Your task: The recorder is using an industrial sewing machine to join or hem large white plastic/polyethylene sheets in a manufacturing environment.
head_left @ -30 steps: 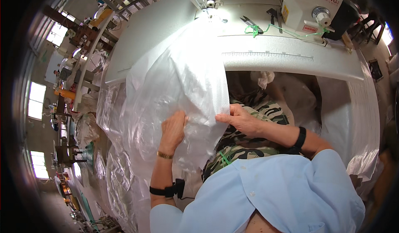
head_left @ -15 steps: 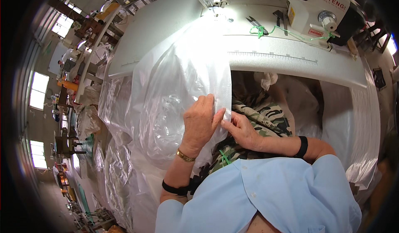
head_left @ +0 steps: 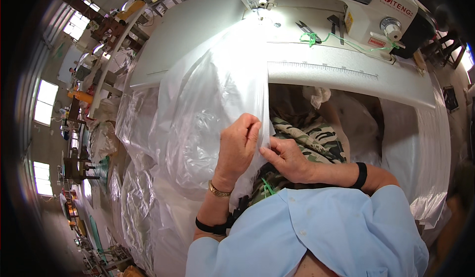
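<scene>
A sheet of clear plastic film (head_left: 198,104) runs from under the needle of a white sewing machine (head_left: 341,17) down over the table's front edge toward my lap. Along the film's right edge, my left hand (head_left: 239,146) is closed in a pinch on it. Just below and to the right, my right hand (head_left: 287,158) grips the same edge between thumb and fingers. The edge between needle and hands hangs narrow and gathered. Fingertips on the film are partly hidden by its folds.
Thread snips (head_left: 308,31) with green string lie on the machine bed beside a small dark tool (head_left: 333,23). A printed ruler (head_left: 326,65) follows the table's front edge. More crumpled film (head_left: 138,212) hangs at the left, and stacked film (head_left: 420,163) hangs at the right.
The film's right edge, spread flat before, is now drawn into a narrow fold. My right hand has shifted slightly down. The left hand's fingers have curled in more tightly.
</scene>
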The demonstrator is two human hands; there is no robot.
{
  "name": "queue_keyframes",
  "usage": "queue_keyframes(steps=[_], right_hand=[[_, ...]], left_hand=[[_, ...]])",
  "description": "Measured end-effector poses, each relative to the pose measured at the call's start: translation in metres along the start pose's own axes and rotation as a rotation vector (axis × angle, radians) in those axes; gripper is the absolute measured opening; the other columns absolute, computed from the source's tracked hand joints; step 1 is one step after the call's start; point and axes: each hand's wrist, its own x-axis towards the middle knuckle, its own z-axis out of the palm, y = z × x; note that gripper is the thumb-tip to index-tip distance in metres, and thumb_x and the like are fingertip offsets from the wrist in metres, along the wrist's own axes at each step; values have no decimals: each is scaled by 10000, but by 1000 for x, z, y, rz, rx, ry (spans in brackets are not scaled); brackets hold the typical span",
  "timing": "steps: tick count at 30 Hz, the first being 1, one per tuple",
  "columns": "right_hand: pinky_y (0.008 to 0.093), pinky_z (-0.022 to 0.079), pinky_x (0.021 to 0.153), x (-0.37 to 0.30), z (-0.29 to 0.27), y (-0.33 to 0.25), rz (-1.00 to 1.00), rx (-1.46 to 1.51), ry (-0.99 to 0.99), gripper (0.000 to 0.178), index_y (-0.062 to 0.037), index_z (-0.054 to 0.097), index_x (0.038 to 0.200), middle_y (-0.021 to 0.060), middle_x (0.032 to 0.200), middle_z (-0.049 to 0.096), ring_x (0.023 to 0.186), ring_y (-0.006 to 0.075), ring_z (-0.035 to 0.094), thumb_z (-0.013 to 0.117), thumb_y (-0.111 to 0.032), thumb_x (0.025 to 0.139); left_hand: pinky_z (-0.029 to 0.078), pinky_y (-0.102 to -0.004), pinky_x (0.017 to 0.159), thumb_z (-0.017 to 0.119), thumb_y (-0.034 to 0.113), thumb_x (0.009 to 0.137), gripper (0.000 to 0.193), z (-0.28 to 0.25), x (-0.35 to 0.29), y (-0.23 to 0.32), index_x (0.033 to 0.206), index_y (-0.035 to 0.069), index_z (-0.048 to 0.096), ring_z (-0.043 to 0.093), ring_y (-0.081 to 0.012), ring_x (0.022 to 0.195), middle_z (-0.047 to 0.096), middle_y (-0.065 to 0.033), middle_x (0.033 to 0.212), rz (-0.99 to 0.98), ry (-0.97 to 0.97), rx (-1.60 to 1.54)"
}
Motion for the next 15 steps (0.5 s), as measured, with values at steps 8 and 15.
queue_keyframes(steps=[8,15], right_hand=[[370,415,566,-5,-1,-1,-159,-188,-29,271,17,530,789,141,659,514,581,237,488,604,-162,979],[392,424,577,0,-1,3,-408,-423,-15,272,-33,499,703,139,634,494,592,317,517,665,-99,908]], left_hand=[[409,-266,549,616,41,962,66,6,-9,-8,922,-11,621,465,-83,610,545,-33,690,-124,-108,-109],[443,-320,578,633,-9,904,26,8,-13,-20,924,-9,616,538,-227,603,573,-133,738,5,-80,56]])
